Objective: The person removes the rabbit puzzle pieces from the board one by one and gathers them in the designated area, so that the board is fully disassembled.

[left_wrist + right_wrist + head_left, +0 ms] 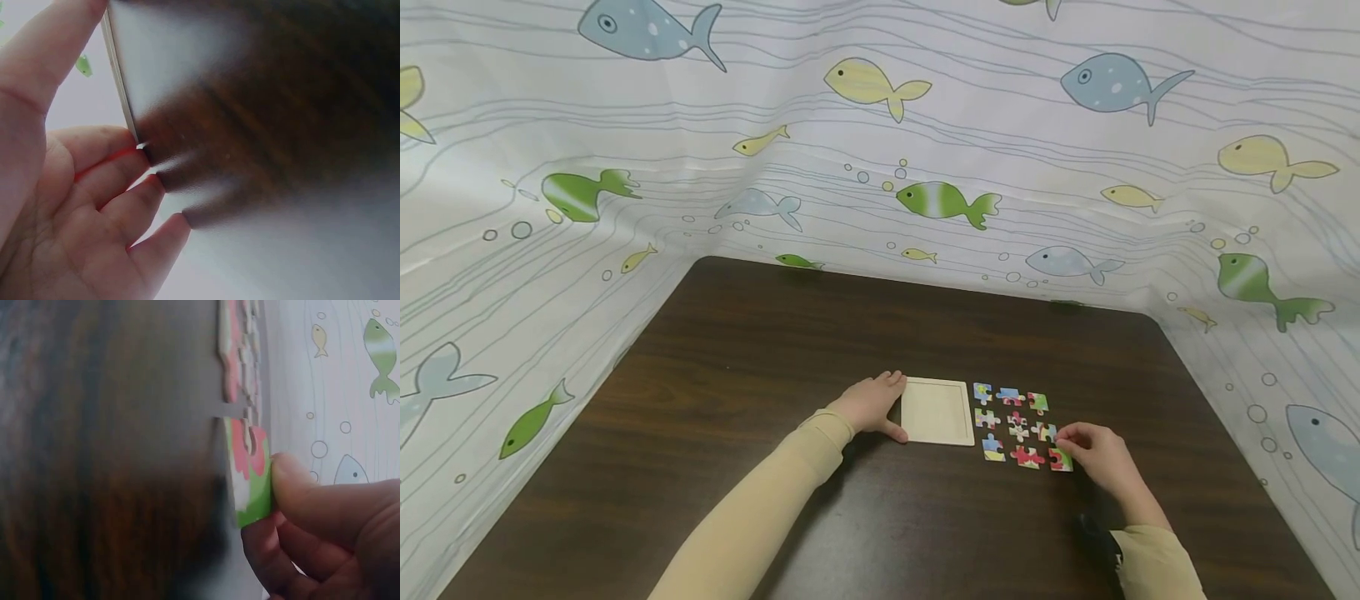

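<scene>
A square wooden puzzle tray (934, 412) with a raised rim lies flat on the table. My left hand (871, 404) rests at its left side, thumb near the lower corner and fingers at the upper one. The left wrist view shows the tray's thin edge (119, 75) between thumb and fingertips. Right of the tray, jigsaw pieces (1018, 432) lie in loose rows, picture side up. My right hand (1097, 457) pinches the bottom right piece, a green, red and white puzzle piece (257, 503), between thumb and fingers. That piece looks tilted up in the right wrist view.
The dark wooden table (790, 333) reaches back to a white curtain (820, 125) printed with fish, which hangs behind it and along both sides. A dark strap or device (1097, 533) sits at the right wrist.
</scene>
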Available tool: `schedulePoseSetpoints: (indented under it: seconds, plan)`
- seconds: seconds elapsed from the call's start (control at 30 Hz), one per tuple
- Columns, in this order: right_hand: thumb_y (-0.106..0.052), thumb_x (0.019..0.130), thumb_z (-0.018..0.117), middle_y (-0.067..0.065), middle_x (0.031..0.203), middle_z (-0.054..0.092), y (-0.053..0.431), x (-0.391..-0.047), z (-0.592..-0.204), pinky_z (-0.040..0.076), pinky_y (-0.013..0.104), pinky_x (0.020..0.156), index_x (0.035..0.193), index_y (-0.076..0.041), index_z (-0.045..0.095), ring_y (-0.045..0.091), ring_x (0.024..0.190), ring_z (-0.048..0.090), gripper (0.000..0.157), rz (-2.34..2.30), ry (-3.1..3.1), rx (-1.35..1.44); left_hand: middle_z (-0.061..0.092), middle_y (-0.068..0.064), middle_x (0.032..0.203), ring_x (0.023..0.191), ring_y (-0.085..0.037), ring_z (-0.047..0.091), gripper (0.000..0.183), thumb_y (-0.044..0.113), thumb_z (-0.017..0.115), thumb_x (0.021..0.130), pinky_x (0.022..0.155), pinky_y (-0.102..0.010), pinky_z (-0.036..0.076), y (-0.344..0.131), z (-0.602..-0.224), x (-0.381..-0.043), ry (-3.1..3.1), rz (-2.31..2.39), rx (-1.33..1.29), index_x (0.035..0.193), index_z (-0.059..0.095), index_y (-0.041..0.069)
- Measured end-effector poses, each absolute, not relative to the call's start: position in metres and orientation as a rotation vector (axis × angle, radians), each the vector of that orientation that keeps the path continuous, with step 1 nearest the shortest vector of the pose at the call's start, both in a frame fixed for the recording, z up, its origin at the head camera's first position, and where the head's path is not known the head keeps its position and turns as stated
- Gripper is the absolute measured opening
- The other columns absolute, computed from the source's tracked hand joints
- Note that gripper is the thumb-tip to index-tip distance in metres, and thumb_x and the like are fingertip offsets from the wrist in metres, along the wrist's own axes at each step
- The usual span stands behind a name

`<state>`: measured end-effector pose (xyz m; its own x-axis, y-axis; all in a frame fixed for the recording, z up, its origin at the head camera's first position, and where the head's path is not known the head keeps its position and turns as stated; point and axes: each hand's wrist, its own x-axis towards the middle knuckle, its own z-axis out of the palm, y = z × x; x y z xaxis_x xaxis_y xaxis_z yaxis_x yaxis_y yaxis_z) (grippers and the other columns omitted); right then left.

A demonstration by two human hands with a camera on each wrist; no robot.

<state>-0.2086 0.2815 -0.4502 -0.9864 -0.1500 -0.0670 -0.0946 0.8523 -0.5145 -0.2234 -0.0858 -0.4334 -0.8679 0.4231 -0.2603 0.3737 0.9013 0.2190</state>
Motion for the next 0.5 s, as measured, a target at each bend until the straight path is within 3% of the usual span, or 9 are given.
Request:
schedulePoseSetpoints:
  seconds: [0.2, 0.5]
  plan:
    - [-0.018, 0.087, 0.069, 0.01, 0.091, 0.066, 0.2787, -0.2085, -0.4525, 0.049, 0.041, 0.07, 0.094, -0.005, 0.069, 0.023, 0.08, 0.054, 0.015, -0.756, 2.924, -0.151, 0.025, -0.011, 0.155, 0.144, -0.025, 0.022, 0.1, 0.056, 0.071, 0.075, 0.115, -0.039, 0.026, -0.0857, -0.435, -0.223, 2.762, 0.237, 0.597, 0.149, 0.028, 0.003]
    - [-0.016, 0.086, 0.07, 0.011, 0.09, 0.067, 0.2787, -0.2108, -0.4545, 0.049, 0.039, 0.069, 0.093, -0.004, 0.07, 0.022, 0.078, 0.053, 0.015, -0.718, 2.931, -0.155, 0.025, -0.012, 0.155, 0.144, -0.025, 0.023, 0.101, 0.055, 0.072, 0.075, 0.115, -0.039, 0.026, -0.0865, -0.4347, -0.2238, 2.766, 0.248, 0.604, 0.149, 0.028, 0.002]
